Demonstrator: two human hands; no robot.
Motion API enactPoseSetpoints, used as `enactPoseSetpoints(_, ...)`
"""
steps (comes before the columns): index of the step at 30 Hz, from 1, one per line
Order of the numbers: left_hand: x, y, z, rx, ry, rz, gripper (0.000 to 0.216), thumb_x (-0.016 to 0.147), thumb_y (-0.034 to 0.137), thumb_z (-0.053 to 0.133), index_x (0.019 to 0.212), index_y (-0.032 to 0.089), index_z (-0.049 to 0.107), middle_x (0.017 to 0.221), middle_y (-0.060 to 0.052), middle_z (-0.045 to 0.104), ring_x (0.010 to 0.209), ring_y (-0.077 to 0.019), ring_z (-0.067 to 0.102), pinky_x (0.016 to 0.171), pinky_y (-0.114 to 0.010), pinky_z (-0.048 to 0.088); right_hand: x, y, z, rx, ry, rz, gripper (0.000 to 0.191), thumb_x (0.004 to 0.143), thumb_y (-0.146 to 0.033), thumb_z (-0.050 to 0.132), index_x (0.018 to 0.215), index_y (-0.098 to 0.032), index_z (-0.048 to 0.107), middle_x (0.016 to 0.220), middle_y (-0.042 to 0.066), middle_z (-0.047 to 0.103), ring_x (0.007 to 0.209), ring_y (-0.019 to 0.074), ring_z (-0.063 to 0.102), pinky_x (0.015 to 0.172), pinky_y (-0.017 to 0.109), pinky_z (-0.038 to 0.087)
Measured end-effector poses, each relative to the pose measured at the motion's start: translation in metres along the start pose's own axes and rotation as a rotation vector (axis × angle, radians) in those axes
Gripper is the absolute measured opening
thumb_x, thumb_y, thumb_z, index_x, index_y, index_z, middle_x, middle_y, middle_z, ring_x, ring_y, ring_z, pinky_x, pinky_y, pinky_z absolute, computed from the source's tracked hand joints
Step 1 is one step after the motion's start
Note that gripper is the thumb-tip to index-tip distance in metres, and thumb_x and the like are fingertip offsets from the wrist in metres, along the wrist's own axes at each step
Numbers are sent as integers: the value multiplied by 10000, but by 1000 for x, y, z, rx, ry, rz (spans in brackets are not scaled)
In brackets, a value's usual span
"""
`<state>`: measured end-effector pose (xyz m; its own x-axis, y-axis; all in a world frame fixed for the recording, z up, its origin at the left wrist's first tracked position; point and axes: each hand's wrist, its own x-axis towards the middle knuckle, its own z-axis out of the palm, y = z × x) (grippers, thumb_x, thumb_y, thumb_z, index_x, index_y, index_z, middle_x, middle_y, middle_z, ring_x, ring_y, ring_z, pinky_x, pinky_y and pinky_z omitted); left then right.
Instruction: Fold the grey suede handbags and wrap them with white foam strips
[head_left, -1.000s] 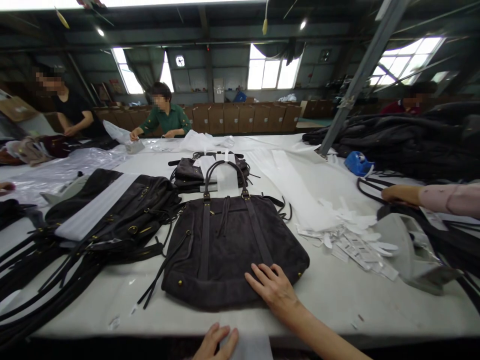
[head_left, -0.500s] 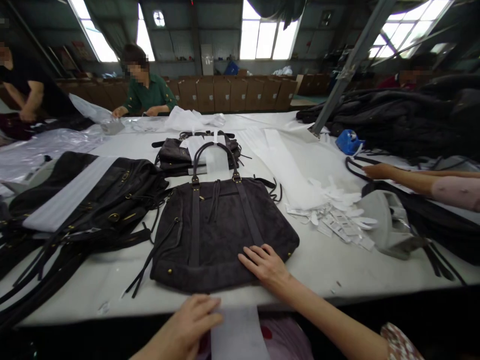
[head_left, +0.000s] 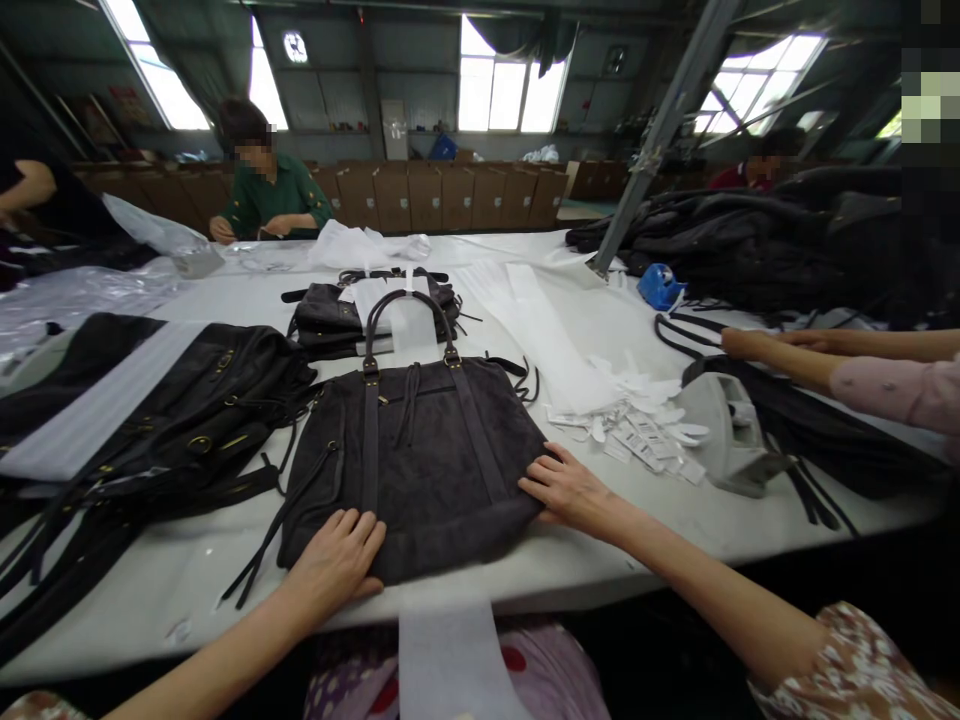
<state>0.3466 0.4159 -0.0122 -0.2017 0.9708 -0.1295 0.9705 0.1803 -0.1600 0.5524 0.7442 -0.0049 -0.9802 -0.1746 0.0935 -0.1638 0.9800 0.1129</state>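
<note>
A dark grey handbag (head_left: 420,450) with two upright handles lies on the white table in front of me. My left hand (head_left: 341,555) grips its lower left edge, fingers on the front face and thumb by the bottom edge. At the lower right corner, my right hand (head_left: 574,490) is closed around the bag's side. A strip of white wrapping sheet (head_left: 450,655) hangs from the table edge below the bag. Just behind the handles sits a smaller dark bag (head_left: 330,318) with white sheet around its handles.
On the left lies a black bag (head_left: 247,400) with a white band (head_left: 112,400). White tags (head_left: 645,440), a grey tape dispenser (head_left: 724,430) and a blue dispenser (head_left: 660,287) are to the right. A co-worker's hands (head_left: 750,345) hold another bag's strap; a metal post (head_left: 652,150) rises behind.
My left hand has moved from the hanging white sheet up onto the bag's lower left edge. My right hand has shifted from the front face to the lower right corner.
</note>
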Motion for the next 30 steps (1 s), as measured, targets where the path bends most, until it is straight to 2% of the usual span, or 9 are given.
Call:
enactPoseSetpoints(3,6,-8,-12,-47,-27,27,299,809,366,626,1035,185,555,1002,-78,575,920,-253,553,823,-381,450,10,12,-19,39,11,-35,172,803,-318,667,912,-189,634,882,47,588,871,203,502,963,396,321)
enactPoseSetpoints(7,16,-36,-43,-191,-74,7,174,866,344,526,955,200,484,943,-48,573,859,-226,582,724,-322,445,30,34,-55,197,36,-3,179,814,-334,664,905,-182,634,878,54,590,858,200,515,842,337,379)
enactPoseSetpoints(13,24,-86,-136,-438,-36,-52,227,841,427,524,867,212,459,864,12,541,789,-166,540,683,-264,388,49,60,-112,532,-30,141,190,754,-338,694,814,-179,610,820,19,583,796,170,538,691,254,394)
enactPoseSetpoints(16,30,-103,-165,-578,-198,-53,333,741,508,623,862,212,529,816,45,538,739,-137,514,620,-220,374,48,68,-129,700,-203,263,252,686,-345,724,841,-186,606,782,-15,591,732,151,539,601,225,374)
enactPoseSetpoints(19,43,-111,-150,-731,-461,-39,428,659,537,689,948,230,615,855,50,612,799,-155,568,636,-207,406,51,74,-117,789,-405,301,298,623,-361,750,820,-188,606,707,-40,580,671,137,516,536,214,331)
enactPoseSetpoints(23,67,-106,-83,-821,-773,-153,499,557,457,759,1004,254,672,929,24,709,853,-206,649,672,-250,491,64,70,-65,734,-632,331,316,520,-347,792,697,-193,580,620,-60,532,589,120,467,498,219,295)
enactPoseSetpoints(25,76,-97,-53,-782,-805,-216,467,521,415,767,946,235,698,904,-4,725,809,-227,665,632,-279,510,68,63,-40,673,-673,376,334,505,-374,801,666,-198,568,602,-57,523,572,124,466,494,226,292)
enactPoseSetpoints(27,79,-87,-37,-732,-779,-244,420,497,386,770,877,219,709,878,-24,729,780,-242,668,610,-297,512,69,55,-26,629,-646,402,339,524,-404,798,670,-204,567,605,-46,524,581,138,483,505,234,294)
enactPoseSetpoints(30,72,-76,-41,-658,-662,-240,378,494,365,767,837,219,703,895,-42,724,836,-263,659,684,-321,500,61,46,-29,479,-516,392,310,563,-399,792,698,-215,581,607,-27,521,607,167,510,533,250,297)
